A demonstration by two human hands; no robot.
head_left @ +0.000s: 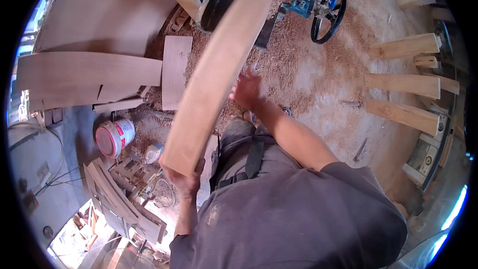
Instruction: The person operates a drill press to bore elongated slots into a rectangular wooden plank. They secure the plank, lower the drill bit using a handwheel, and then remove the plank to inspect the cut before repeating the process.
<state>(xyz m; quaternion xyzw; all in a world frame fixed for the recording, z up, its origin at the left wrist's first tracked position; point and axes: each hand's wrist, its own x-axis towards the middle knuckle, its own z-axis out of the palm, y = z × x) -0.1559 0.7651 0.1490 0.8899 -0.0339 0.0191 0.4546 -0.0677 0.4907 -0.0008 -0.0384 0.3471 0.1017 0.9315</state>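
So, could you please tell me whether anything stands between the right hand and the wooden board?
Nothing visible does: the right hand is open beside the right edge of the wooden board, though whether they touch is unclear. The left hand grips the board's near end.

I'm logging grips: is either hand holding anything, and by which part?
The left hand holds a long wooden board by its near end. The right hand is blurred near the board's right edge; whether it touches cannot be told.
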